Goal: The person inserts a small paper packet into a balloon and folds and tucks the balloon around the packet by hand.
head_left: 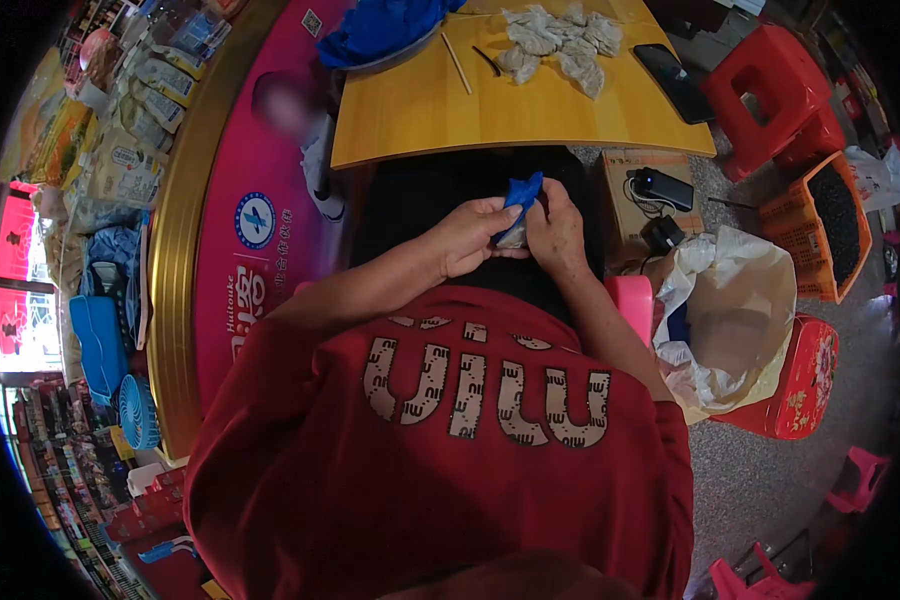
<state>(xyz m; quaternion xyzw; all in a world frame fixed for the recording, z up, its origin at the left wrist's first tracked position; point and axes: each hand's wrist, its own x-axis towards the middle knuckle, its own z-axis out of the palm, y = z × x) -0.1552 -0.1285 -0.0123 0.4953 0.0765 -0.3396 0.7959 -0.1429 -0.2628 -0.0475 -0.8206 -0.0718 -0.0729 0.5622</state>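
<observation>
Both hands meet over my dark-clothed lap, just below the table edge. Between them is a small piece of thin blue material [523, 193], cloth or plastic, which sticks up above the fingers. A pale, greyish bit [513, 238] shows under it; I cannot make out what it is. My left hand [473, 236] pinches the blue material from the left with thumb and fingers. On the other side, my right hand [556, 228] is closed around it, its fingers bent. Parts of the fingertips are hidden.
On the yellow table [400, 125] lie a blue bundle [385, 30], a thin stick [457, 63], several clear plastic packets [560, 40] and a phone [673, 82]. To the right stand a lined bin [740, 310], a cardboard box [620, 200], an orange crate [785, 225] and red stools [770, 90].
</observation>
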